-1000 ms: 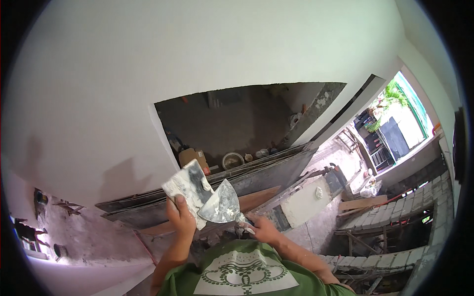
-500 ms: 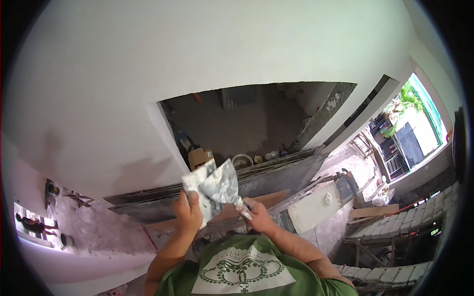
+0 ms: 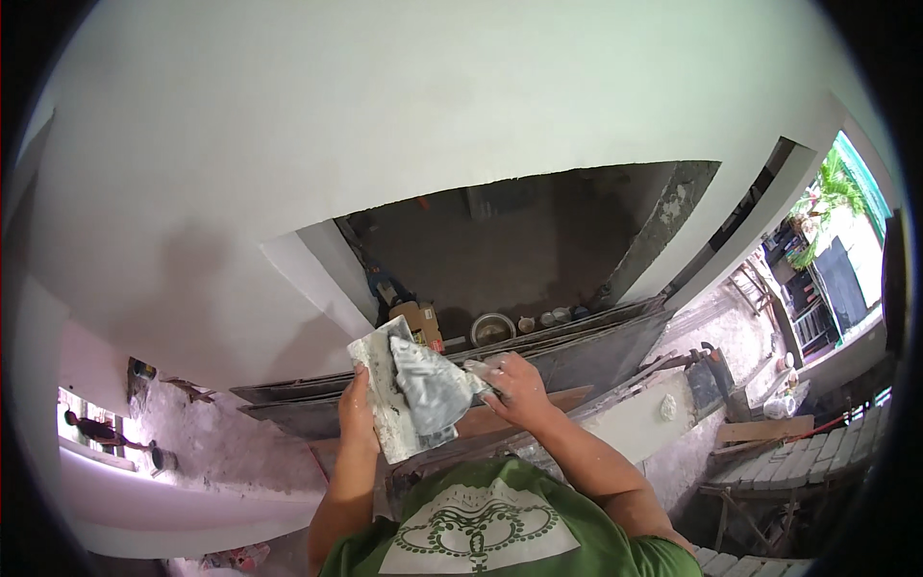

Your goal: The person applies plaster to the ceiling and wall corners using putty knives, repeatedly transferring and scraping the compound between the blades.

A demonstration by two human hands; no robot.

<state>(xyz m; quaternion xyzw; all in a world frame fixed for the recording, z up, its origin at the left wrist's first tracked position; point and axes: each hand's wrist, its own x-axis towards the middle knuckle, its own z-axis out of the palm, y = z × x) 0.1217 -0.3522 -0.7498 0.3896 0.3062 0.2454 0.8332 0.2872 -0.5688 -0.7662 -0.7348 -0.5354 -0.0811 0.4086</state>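
Note:
My left hand (image 3: 359, 413) grips a plaster-smeared rectangular board (image 3: 381, 370) along its left side, and the board is tilted in front of my chest. In my right hand (image 3: 520, 387) is the handle of a trowel (image 3: 435, 387). Its broad, roughly triangular blade, streaked grey and white, lies over the board's face and hides much of it. Most of the left fingers are out of sight behind the board.
A white wall (image 3: 240, 125) with a large opening faces me. Long dark panels (image 3: 577, 341) lean below the opening. Beyond them are a cardboard box (image 3: 415, 319) and a metal basin (image 3: 492, 329). Stacked pale blocks (image 3: 817, 462) lie on the right. A person (image 3: 96, 429) is far left.
The trowel blade has swung lower across the board, and my right hand has risen with its back turned up. The view has shifted, so the surroundings sit further right.

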